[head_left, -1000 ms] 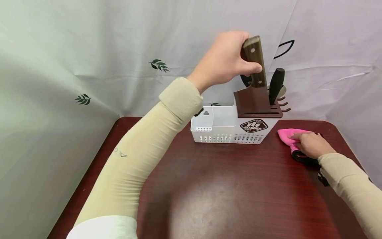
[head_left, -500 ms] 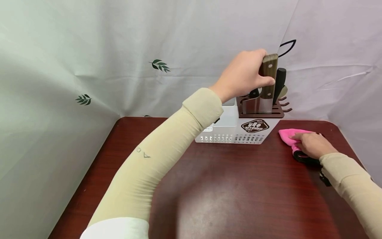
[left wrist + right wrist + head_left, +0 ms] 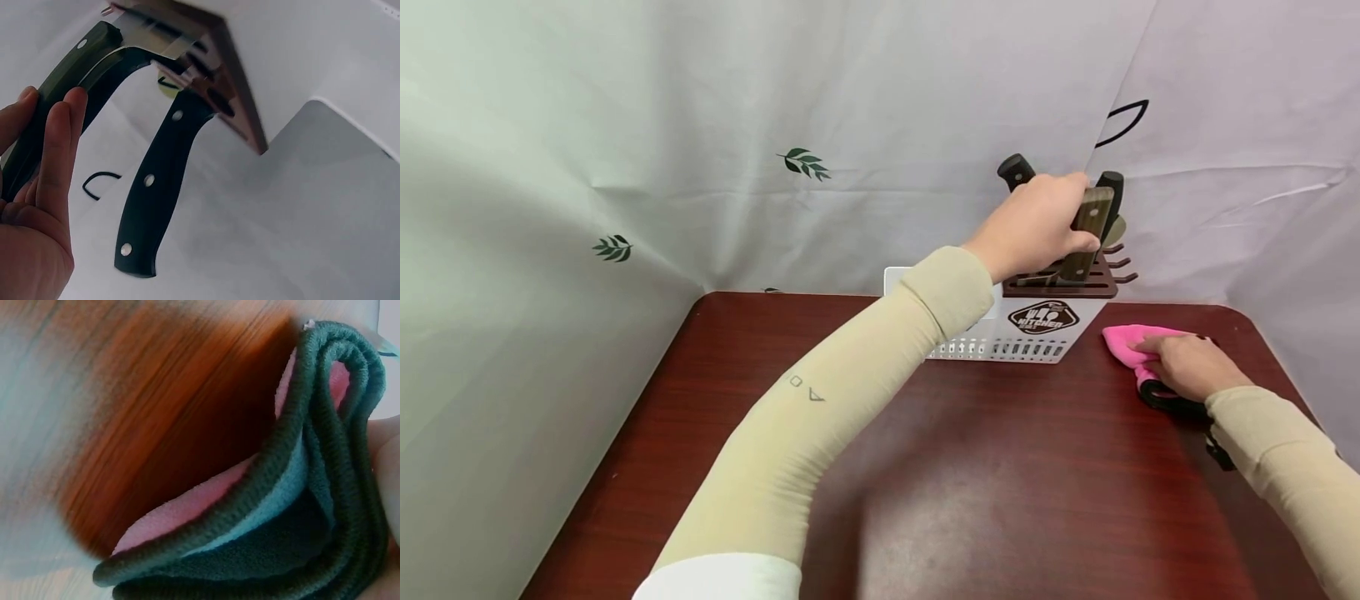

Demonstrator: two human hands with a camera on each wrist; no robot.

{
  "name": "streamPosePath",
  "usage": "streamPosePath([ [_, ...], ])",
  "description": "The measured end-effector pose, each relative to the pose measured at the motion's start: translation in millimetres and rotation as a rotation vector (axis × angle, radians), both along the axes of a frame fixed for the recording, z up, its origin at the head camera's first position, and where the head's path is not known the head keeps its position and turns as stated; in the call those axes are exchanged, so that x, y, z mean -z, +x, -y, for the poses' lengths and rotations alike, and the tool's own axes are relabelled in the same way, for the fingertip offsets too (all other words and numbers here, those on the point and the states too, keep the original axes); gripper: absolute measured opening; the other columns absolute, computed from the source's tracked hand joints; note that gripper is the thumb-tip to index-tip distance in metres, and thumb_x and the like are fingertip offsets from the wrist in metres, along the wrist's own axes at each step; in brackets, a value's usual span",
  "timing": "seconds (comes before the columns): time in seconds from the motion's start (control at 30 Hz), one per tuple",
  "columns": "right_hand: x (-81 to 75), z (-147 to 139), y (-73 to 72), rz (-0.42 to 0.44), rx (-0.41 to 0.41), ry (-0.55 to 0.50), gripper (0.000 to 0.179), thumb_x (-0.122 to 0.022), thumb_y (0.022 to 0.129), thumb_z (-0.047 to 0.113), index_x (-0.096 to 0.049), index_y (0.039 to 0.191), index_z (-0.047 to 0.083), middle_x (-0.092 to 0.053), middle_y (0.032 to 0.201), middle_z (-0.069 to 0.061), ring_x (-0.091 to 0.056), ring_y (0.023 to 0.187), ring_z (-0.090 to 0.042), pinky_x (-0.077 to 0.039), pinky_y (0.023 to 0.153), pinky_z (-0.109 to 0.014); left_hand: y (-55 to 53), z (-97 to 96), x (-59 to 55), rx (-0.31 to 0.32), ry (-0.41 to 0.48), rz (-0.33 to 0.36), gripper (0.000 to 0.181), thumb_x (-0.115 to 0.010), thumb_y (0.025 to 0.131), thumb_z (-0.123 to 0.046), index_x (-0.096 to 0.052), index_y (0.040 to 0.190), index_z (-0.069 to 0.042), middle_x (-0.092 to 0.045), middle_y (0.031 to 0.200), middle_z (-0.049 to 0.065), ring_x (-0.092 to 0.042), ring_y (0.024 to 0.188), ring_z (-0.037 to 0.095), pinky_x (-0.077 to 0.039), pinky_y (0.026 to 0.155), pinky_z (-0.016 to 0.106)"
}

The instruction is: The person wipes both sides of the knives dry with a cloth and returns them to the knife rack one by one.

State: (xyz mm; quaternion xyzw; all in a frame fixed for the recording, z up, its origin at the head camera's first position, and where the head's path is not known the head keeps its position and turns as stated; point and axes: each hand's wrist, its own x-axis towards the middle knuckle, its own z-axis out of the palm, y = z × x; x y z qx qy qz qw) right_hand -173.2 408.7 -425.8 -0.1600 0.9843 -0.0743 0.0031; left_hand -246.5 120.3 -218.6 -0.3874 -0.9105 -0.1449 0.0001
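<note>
My left hand [image 3: 1037,217] grips the wooden handle of a cleaver [image 3: 1081,254], with its blade down in the slotted brown top [image 3: 1102,287] of a white knife holder [image 3: 1078,329]. In the left wrist view, a strip of bright blade [image 3: 153,39] shows between the cleaver's handle and the slots. A black-handled knife [image 3: 150,181] stands in the holder beside it. My right hand [image 3: 1197,364] holds a pink cloth [image 3: 1123,342] with dark edging on the table at the right. In the right wrist view, the cloth's dark edge [image 3: 350,506] is folded over and bunched against the fingers.
Another black handle [image 3: 1112,185] rises behind the cleaver. Brown hooks [image 3: 1122,263] stick out from the holder's right side. The white basket part [image 3: 895,279] of the holder is partly hidden by my left sleeve. A white curtain [image 3: 865,100] hangs behind the reddish-brown table [image 3: 985,467].
My left hand has moved right and down with the cleaver, and its blade has sunk into the holder's top. The right hand stays on the pink cloth.
</note>
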Motion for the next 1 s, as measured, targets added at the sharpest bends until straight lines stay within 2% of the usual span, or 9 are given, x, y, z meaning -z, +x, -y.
streamPosePath([
  [0.2,0.4,-1,-1.4,-0.005,-0.007,0.000,0.031,-0.069,0.083,0.002,-0.070,0.112,-0.008,-0.068,0.109,-0.029,-0.065,0.098,-0.051,-0.048,0.084,-0.063,0.8,-0.6,10.5,-0.002,-0.010,-0.041,0.039,-0.069,0.094,-0.043,-0.057,0.116,-0.013,-0.063,0.100,-0.004,-0.058,0.091,0.010,-0.046,0.079,0.024],
  [0.37,1.9,-1,-2.3,-0.012,-0.010,-0.007,0.032,-0.067,0.082,0.001,-0.069,0.113,-0.009,-0.068,0.109,-0.030,-0.065,0.097,-0.051,-0.048,0.082,-0.065,-0.4,0.9,12.6,-0.032,0.002,-0.016,0.044,-0.069,0.093,-0.045,-0.056,0.120,-0.012,-0.063,0.102,-0.005,-0.059,0.092,0.010,-0.046,0.079,0.022],
  [0.6,2.8,-1,-3.4,-0.024,-0.014,0.005,0.034,-0.066,0.083,0.000,-0.066,0.115,-0.012,-0.068,0.106,-0.031,-0.066,0.095,-0.050,-0.046,0.081,-0.067,-2.2,7.2,16.4,-0.080,0.044,0.061,0.048,-0.069,0.093,-0.047,-0.053,0.123,-0.014,-0.063,0.096,-0.005,-0.061,0.086,0.010,-0.046,0.075,0.023],
  [0.77,1.1,-1,-2.2,0.010,0.007,0.016,0.035,-0.065,0.085,0.003,-0.065,0.117,-0.012,-0.067,0.107,-0.032,-0.064,0.098,-0.051,-0.045,0.085,-0.068,-5.5,16.9,18.5,-0.070,0.096,0.129,0.058,-0.074,0.088,-0.048,-0.053,0.130,-0.013,-0.067,0.097,-0.006,-0.063,0.088,0.006,-0.046,0.077,0.020],
  [0.9,1.2,-1,2.4,0.027,0.023,0.021,0.037,-0.065,0.086,0.004,-0.063,0.120,-0.011,-0.067,0.106,-0.032,-0.064,0.097,-0.051,-0.046,0.085,-0.067,-10.4,36.7,22.2,-0.078,0.207,0.228,0.063,-0.077,0.086,-0.049,-0.054,0.133,-0.014,-0.070,0.103,-0.007,-0.064,0.094,0.002,-0.045,0.083,0.016],
  [1.0,4.0,-2,6.4,-0.036,0.004,0.029,0.038,-0.067,0.084,0.003,-0.064,0.120,-0.010,-0.065,0.110,-0.035,-0.063,0.098,-0.052,-0.046,0.085,-0.067,-10.9,57.7,28.9,-0.124,0.291,0.261,0.059,-0.071,0.090,-0.051,-0.054,0.133,-0.012,-0.068,0.109,-0.005,-0.063,0.099,0.005,-0.046,0.085,0.018],
])
